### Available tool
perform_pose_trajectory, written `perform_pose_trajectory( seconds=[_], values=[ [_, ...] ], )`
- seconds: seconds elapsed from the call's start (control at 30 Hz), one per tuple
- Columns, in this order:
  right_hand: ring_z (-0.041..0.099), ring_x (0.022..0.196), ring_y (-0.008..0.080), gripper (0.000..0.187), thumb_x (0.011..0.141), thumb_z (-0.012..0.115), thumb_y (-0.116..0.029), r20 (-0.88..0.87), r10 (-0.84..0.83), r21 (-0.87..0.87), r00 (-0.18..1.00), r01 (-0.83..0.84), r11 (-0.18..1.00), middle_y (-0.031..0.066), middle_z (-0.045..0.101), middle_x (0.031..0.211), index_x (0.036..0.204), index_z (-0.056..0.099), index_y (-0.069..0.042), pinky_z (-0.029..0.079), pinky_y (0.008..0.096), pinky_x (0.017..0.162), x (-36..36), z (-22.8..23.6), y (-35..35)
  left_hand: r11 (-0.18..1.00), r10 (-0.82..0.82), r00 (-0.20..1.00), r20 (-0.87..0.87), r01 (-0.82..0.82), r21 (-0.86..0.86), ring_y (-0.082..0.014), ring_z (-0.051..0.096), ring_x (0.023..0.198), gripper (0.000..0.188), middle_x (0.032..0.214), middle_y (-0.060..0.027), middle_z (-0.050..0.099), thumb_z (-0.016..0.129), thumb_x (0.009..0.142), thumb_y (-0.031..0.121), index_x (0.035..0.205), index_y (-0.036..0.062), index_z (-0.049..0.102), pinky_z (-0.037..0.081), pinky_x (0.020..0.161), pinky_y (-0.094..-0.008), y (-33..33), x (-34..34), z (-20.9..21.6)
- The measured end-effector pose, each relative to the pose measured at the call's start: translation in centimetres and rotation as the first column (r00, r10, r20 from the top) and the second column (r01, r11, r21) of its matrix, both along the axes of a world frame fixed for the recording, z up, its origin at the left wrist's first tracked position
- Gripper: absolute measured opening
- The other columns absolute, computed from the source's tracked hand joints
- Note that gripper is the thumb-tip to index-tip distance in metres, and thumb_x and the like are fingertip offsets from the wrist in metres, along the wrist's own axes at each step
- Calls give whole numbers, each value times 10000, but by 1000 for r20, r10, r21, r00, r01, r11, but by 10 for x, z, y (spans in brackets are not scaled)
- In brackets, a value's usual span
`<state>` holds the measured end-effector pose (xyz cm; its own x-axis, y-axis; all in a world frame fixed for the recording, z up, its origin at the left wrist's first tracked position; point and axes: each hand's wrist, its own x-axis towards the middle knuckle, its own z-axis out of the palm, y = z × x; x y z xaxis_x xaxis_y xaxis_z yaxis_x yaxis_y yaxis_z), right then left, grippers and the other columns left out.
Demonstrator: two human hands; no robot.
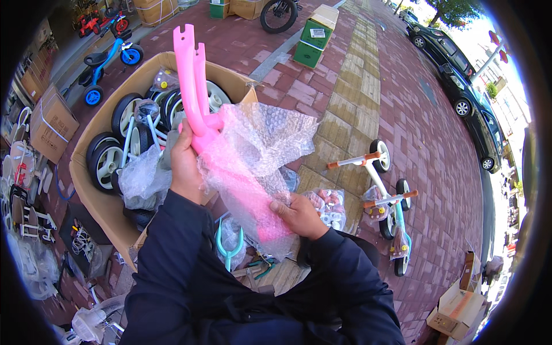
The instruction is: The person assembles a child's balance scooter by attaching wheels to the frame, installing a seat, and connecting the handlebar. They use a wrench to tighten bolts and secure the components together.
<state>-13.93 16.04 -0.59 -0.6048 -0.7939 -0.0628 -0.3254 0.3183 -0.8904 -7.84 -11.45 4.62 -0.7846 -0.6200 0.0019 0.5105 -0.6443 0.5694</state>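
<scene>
A pink children's bike frame (198,123), with two slotted prongs pointing up, is held out in front of me, partly in clear bubble wrap (259,135). My left hand (185,167) is closed around it below the prongs. Lower down, my right hand (299,215) grips the frame's wrapped end through the bubble wrap. Loose wrap flares off to the right. Beneath my hands lie a mint-green fork (230,250) and pliers (264,267) with green handles. A clear bag of small parts (330,210) sits beyond my right hand.
An open cardboard box (86,187) at the left holds several white-and-black wheels (106,167) and wrapped parts. Small bikes with brown grips (374,201) stand on the right paving. A blue tricycle (106,57) and green boxes (313,43) are farther off. Cars (460,95) line the street.
</scene>
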Motion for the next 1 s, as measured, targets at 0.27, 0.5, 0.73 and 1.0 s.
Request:
perform_pose_trajectory(
  seconds=[0.27,0.5,0.73,1.0],
  values=[
    [623,737,472,240,943,700,-245,-352,-404,-12,844,428,904,257,636,769,890,645,-18,479,487,634,-24,10,-11,962,274,959,-64,-275,7,-284,659,1063,469,1150,-131,661,471,1082,431,1339,45,538,536,958,-463,-79,22,-16],
    [665,798,436,193,953,659,-210,-574,-288,170,767,456,874,241,664,800,997,706,-28,517,430,673,-49,-14,-3,884,462,884,-77,-451,127,-304,621,1111,497,1212,-141,637,407,1095,451,1386,61,515,506,988,-498,-105,26,-17],
    [665,996,232,500,907,772,-270,501,-227,-165,835,349,922,89,718,1141,1305,614,-10,513,386,884,-38,-18,2,944,329,925,-191,-327,43,-278,633,975,758,1080,-130,668,322,1045,654,1345,-1,556,526,890,-453,-98,28,-10],
    [571,1204,210,638,880,783,-123,523,103,-268,846,49,962,80,635,1308,1443,506,-8,436,361,1047,4,19,3,967,254,890,-379,-247,70,-282,676,938,609,1070,-170,673,527,1038,506,1357,-12,518,580,870,-442,-86,20,-17]
  ],
)
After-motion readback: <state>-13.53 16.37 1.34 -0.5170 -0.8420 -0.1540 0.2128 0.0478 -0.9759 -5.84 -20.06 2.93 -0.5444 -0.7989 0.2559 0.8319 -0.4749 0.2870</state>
